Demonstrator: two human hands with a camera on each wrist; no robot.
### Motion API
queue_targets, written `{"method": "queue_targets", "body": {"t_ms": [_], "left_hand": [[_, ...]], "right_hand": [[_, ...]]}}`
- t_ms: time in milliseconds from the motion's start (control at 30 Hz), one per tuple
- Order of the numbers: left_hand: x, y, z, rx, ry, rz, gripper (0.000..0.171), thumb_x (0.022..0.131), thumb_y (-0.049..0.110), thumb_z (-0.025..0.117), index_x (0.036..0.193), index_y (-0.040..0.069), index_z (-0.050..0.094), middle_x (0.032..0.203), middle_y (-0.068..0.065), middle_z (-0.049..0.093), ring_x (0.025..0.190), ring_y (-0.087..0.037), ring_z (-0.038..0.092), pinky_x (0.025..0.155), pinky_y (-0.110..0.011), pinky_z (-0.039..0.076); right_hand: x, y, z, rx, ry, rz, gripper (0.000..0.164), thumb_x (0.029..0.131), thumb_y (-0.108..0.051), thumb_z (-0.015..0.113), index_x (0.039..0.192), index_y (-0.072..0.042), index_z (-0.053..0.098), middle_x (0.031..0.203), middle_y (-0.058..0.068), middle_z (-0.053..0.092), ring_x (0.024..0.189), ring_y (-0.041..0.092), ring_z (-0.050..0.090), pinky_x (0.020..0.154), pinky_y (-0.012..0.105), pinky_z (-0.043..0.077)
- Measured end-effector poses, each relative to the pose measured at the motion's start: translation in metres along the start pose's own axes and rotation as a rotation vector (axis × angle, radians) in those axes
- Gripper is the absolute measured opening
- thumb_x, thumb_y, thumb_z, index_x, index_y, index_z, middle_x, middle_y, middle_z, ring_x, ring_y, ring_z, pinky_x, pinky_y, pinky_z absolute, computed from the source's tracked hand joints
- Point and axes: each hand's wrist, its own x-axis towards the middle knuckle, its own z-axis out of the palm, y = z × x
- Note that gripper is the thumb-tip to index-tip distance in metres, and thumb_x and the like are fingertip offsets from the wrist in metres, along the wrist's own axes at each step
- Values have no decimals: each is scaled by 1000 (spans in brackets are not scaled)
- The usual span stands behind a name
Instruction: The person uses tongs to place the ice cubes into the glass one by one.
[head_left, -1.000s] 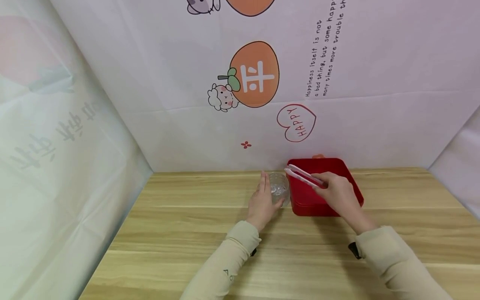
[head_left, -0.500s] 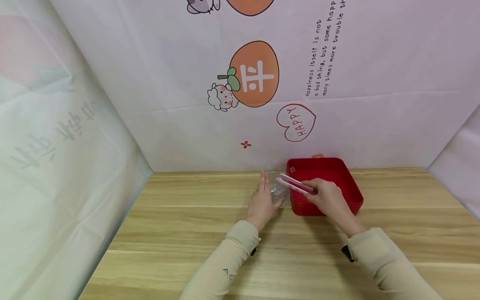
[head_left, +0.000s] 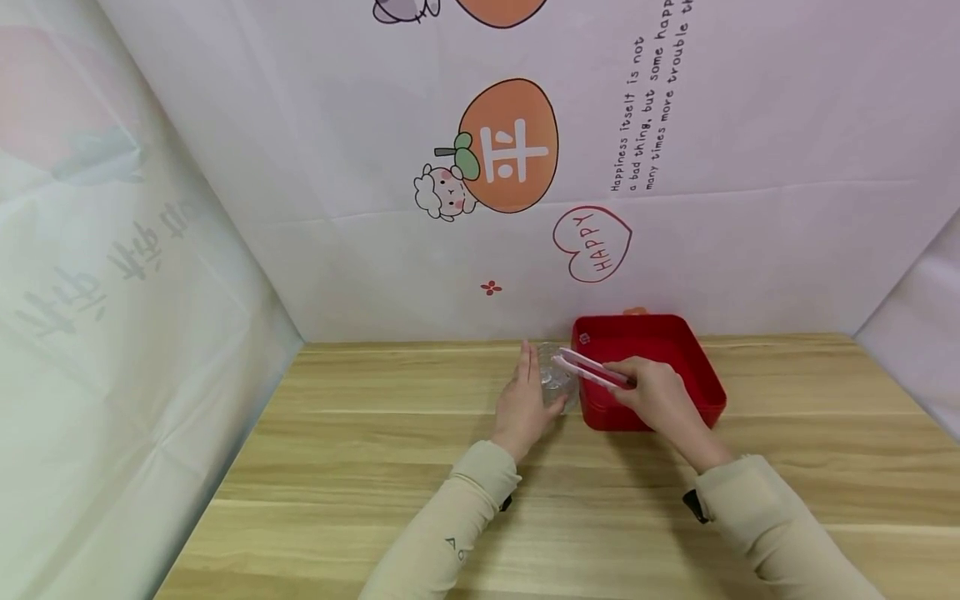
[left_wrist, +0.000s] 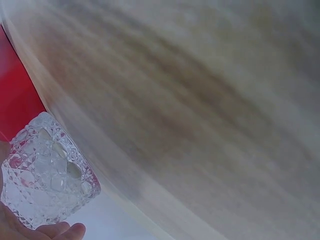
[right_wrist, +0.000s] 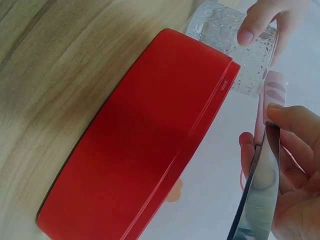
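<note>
My left hand (head_left: 521, 404) steadies a clear textured glass cup (head_left: 553, 398), with fingers along its left side and the thumb across its near side. In the left wrist view, facets and rounded shapes show in the glass cup (left_wrist: 47, 175). My right hand (head_left: 652, 396) grips a pair of tongs (head_left: 592, 372); their pale tips reach over the mouth of the cup. The right wrist view shows the metal arms of the tongs (right_wrist: 262, 190) leading to pinkish ends. A small clear cube (head_left: 585, 338) lies in the back left corner of the red box (head_left: 693, 358).
Close against the cup's right side stands the open red box, near the back wall (head_left: 420, 275). The wall is a white sheet with printed fruit and lettering. A wooden tabletop (head_left: 360, 467) spreads out in front, and another white sheet (head_left: 112, 333) hangs at the left.
The tongs have moved left from above the red box to the cup's mouth, uncovering the clear cube in the box's corner. My left hand and the cup stay put.
</note>
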Motion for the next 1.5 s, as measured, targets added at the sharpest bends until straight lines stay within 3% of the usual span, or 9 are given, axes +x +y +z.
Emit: {"method": "queue_targets", "body": {"t_ms": [700, 933, 1200, 1500], "left_hand": [[0, -1, -3, -5, 2, 9, 90, 89, 48, 62, 152, 2, 18, 161, -10, 18, 120, -23, 58, 97, -30, 52], [0, -1, -1, -16, 11, 10, 90, 88, 47, 64, 151, 1, 20, 161, -11, 19, 115, -23, 60, 92, -31, 53], [0, 0, 0, -15, 16, 8, 91, 86, 48, 65, 151, 1, 20, 161, -11, 18, 109, -23, 63, 85, -30, 55], [-1, 1, 0, -32, 17, 11, 92, 86, 46, 65, 151, 1, 19, 160, -13, 19, 115, -25, 60, 91, -32, 54]], "right_hand": [[3, -2, 2, 30, -3, 37, 36, 76, -2, 75, 110, 6, 68, 103, 25, 70, 76, 26, 63, 73, 46, 58], [7, -2, -2, 43, 60, 41, 38, 76, -2, 75, 113, 6, 67, 105, 26, 69, 79, 30, 63, 73, 47, 58], [20, 8, -11, 27, 108, 112, 40, 81, -4, 72, 119, 6, 63, 112, 29, 65, 90, 37, 62, 79, 52, 55], [34, 20, -9, -6, 117, 192, 40, 83, -4, 70, 119, 9, 62, 110, 31, 65, 89, 40, 61, 77, 52, 53]]}}
